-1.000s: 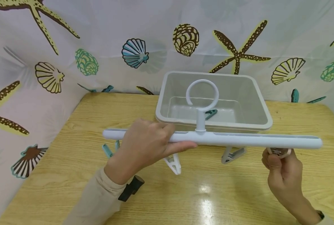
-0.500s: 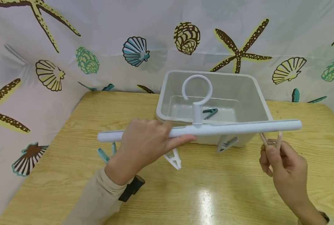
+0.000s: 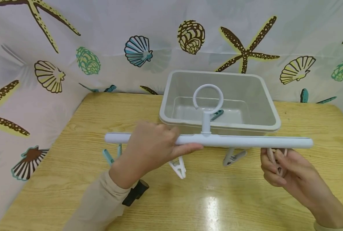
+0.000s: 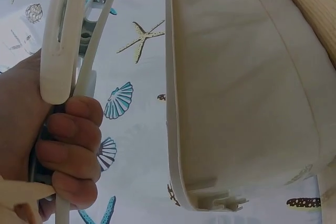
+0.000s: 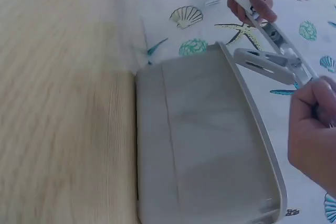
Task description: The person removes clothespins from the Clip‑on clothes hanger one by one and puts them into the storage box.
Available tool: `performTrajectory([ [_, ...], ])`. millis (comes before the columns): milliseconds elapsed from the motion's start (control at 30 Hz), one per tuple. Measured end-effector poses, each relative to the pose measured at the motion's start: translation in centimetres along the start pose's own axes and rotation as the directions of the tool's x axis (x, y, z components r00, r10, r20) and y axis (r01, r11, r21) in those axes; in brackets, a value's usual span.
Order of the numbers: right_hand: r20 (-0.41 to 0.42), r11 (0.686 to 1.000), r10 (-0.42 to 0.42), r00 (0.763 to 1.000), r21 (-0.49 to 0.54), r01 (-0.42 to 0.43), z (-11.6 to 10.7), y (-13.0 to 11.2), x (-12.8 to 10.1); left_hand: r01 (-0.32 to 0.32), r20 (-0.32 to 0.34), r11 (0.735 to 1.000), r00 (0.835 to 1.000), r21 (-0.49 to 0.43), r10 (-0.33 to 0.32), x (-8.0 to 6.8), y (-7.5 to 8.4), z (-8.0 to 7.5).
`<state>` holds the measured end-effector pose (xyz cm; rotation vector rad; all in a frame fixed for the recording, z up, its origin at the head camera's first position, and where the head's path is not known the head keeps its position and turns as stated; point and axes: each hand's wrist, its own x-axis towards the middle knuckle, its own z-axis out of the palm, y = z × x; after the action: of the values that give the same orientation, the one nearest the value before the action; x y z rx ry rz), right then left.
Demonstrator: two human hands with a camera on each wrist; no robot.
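Observation:
A pale white hanger (image 3: 243,141) with a round hook is held level above the table's front part. My left hand (image 3: 148,152) grips its bar left of the hook, thumb along the bar. My right hand (image 3: 292,175) holds a beige clothespin (image 3: 277,162) between thumb and fingers, under the bar's right part; its top is hidden behind the bar. From the bar also hang a teal clothespin (image 3: 108,156) partly behind my left wrist, a white clothespin (image 3: 178,168) and a grey clothespin (image 3: 233,157). In the right wrist view the grey clothespin (image 5: 265,65) sits beside my right hand (image 5: 315,129).
Behind the hanger stands a grey plastic bin (image 3: 271,96) on the wooden table (image 3: 116,112). Inside the bin lies a dark teal clothespin (image 3: 217,115). A curtain (image 3: 157,25) printed with shells and starfish surrounds the back and sides.
Half a second ago the hanger's right end tilted up; now the bar is level. My right hand has shifted slightly left and turned, its fingers around the beige clothespin. My left hand keeps its grip.

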<state>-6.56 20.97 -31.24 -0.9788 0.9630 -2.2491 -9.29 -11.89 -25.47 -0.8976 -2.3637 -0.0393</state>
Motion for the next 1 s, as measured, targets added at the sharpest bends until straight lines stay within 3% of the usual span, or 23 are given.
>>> performTrajectory([
  [33, -0.066, 0.986, -0.040, 0.997, -0.165, 0.029, 0.1, 0.1, -0.1, -0.005, 0.012, 1.000, 1.000, 0.003, 0.005, 0.0, 0.1, 0.1],
  [67, -0.125, 0.944, -0.106, 0.987, -0.325, 0.060, 0.3, 0.3, -0.1, -0.006, 0.023, 1.000, 1.000, -0.001, 0.007, 0.1, 0.2, 0.1],
  [100, -0.184, 0.875, -0.181, 0.966, -0.479, 0.073, 0.5, 0.6, -0.1, -0.006, 0.028, 1.000, 1.000, -0.006, 0.006, 0.1, 0.4, 0.1],
  [133, -0.232, 0.781, -0.264, 0.936, -0.621, 0.066, 0.7, 0.9, -0.1, -0.003, 0.032, 1.000, 0.999, -0.011, 0.004, 0.1, 0.5, 0.1],
  [233, -0.276, 0.379, -0.494, 0.825, -0.922, -0.081, 1.1, 1.8, 0.2, 0.019, 0.041, 1.000, 0.999, -0.012, -0.018, 0.1, 0.9, 0.0],
  [300, -0.195, 0.119, -0.577, 0.793, -0.981, -0.154, 1.0, 2.1, 0.4, 0.030, 0.049, 1.000, 0.998, 0.008, -0.031, 0.0, 1.1, 0.0],
  [367, -0.048, -0.200, -0.615, 0.787, -0.956, -0.215, 0.7, 2.3, 0.5, 0.038, 0.059, 0.999, 0.997, 0.038, -0.040, 0.0, 1.3, 0.0],
  [400, 0.031, -0.327, -0.617, 0.786, -0.919, -0.220, 0.5, 2.3, 0.6, 0.039, 0.061, 0.998, 0.997, 0.051, -0.042, 0.0, 1.4, 0.0],
  [433, 0.089, -0.421, -0.617, 0.782, -0.877, -0.232, 0.5, 2.2, 0.7, 0.035, 0.059, 0.997, 0.997, 0.062, -0.039, 0.0, 1.4, 0.0],
  [467, 0.140, -0.490, -0.617, 0.774, -0.839, -0.238, 0.5, 2.2, 0.7, 0.028, 0.053, 0.997, 0.998, 0.073, -0.032, 0.0, 1.5, 0.1],
  [533, 0.222, -0.565, -0.630, 0.744, -0.788, -0.243, 0.5, 2.0, 0.9, 0.008, 0.023, 0.997, 1.000, 0.079, -0.010, 0.0, 1.4, 0.2],
  [600, 0.225, -0.518, -0.680, 0.698, -0.821, -0.240, 0.7, 1.8, 1.0, -0.016, -0.038, 0.997, 0.999, 0.082, 0.019, 0.1, 1.3, 0.3],
  [633, 0.206, -0.448, -0.701, 0.683, -0.872, -0.197, 0.7, 1.6, 1.1, -0.027, -0.073, 0.996, 0.997, 0.084, 0.033, 0.1, 1.2, 0.3],
  [667, 0.169, -0.345, -0.721, 0.672, -0.928, -0.137, 0.8, 1.6, 1.1, -0.039, -0.111, 0.996, 0.993, 0.083, 0.048, 0.1, 1.0, 0.4],
  [700, 0.116, -0.197, -0.732, 0.671, -0.979, -0.046, 0.8, 1.5, 1.0, -0.052, -0.147, 0.995, 0.987, 0.079, 0.064, 0.1, 0.9, 0.4],
  [733, 0.058, -0.023, -0.727, 0.684, -0.998, 0.061, 0.9, 1.6, 0.9, -0.066, -0.179, 0.994, 0.981, 0.081, 0.080, 0.2, 0.7, 0.5],
  [767, -0.001, 0.177, -0.705, 0.709, -0.969, 0.174, 0.9, 1.7, 0.8, -0.080, -0.208, 0.993, 0.973, 0.084, 0.096, 0.2, 0.6, 0.5],
  [800, -0.056, 0.375, -0.656, 0.753, -0.889, 0.261, 0.9, 1.7, 0.7, -0.091, -0.229, 0.992, 0.967, 0.089, 0.110, 0.2, 0.5, 0.6],
  [833, -0.092, 0.542, -0.599, 0.796, -0.778, 0.318, 0.9, 1.8, 0.6, -0.103, -0.246, 0.990, 0.961, 0.098, 0.124, 0.2, 0.4, 0.7],
  [867, -0.113, 0.673, -0.533, 0.839, -0.657, 0.339, 0.8, 1.9, 0.4, -0.113, -0.258, 0.988, 0.956, 0.106, 0.137, 0.2, 0.3, 0.7],
  [900, -0.109, 0.773, -0.465, 0.879, -0.534, 0.343, 0.7, 1.9, 0.4, -0.122, -0.266, 0.986, 0.953, 0.111, 0.147, 0.2, 0.3, 0.8],
  [933, -0.084, 0.839, -0.400, 0.913, -0.434, 0.328, 0.5, 1.9, 0.4, -0.129, -0.272, 0.985, 0.950, 0.113, 0.156, 0.2, 0.2, 0.9],
  [1000, -0.021, 0.921, -0.293, 0.956, -0.273, 0.277, 0.1, 1.7, 0.3, -0.142, -0.280, 0.984, 0.946, 0.105, 0.166, 0.2, 0.1, 1.1],
])
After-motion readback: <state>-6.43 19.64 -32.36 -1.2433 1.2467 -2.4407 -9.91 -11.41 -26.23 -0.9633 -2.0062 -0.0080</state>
